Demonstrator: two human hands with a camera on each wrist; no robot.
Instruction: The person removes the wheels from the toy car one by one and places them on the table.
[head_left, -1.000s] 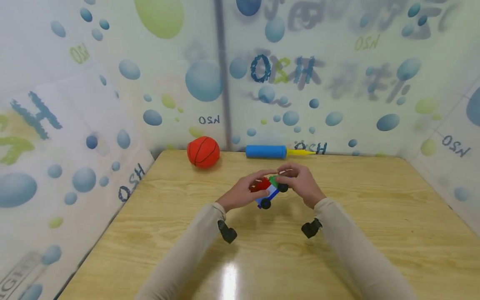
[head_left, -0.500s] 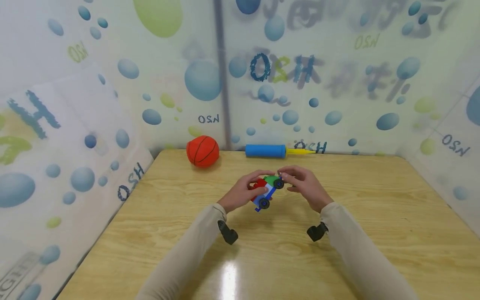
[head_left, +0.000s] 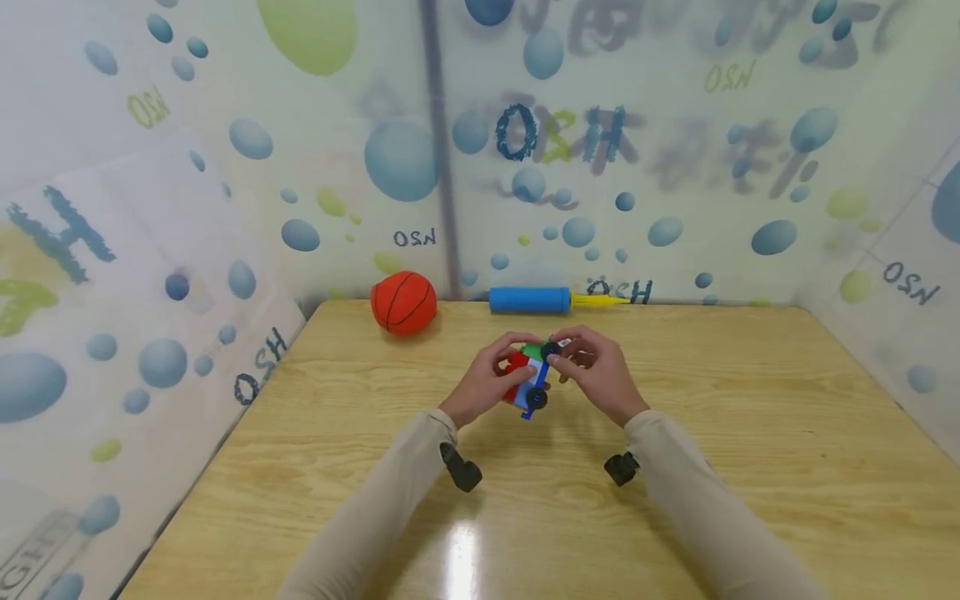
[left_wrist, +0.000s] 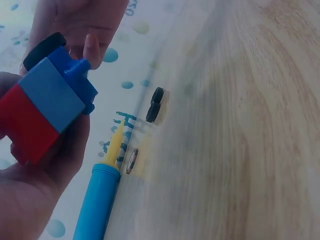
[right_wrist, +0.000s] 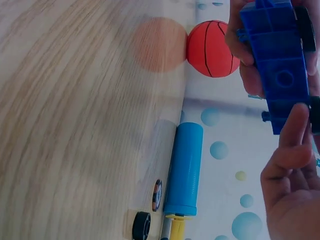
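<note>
My left hand (head_left: 483, 379) grips a toy car (head_left: 535, 375) built of red, light blue and green blocks on a blue chassis, holding it above the table. At the car's upper end, my right hand (head_left: 600, 371) has its thumb and fingers around a black wheel (head_left: 551, 351). A second black wheel (head_left: 536, 397) sits at the lower end. In the right wrist view the underside of the chassis (right_wrist: 284, 77) shows, with a right fingertip on it. Along the opposite side of the chassis, bare blue pegs (right_wrist: 266, 116) stick out. Part of the red block is hidden by my left fingers.
A red ball (head_left: 404, 304) and a blue pump (head_left: 529, 300) with a yellow nozzle (head_left: 598, 300) lie at the table's back edge. Near the pump, loose black wheels (left_wrist: 154, 105) and a small round disc (left_wrist: 132, 161) stand or lie on the table (head_left: 750, 433). A patterned wall rises behind.
The car has turned steeper, its upper end rising slightly. My right hand first drew a little right, then came back left onto the upper wheel. My left hand keeps its hold.
</note>
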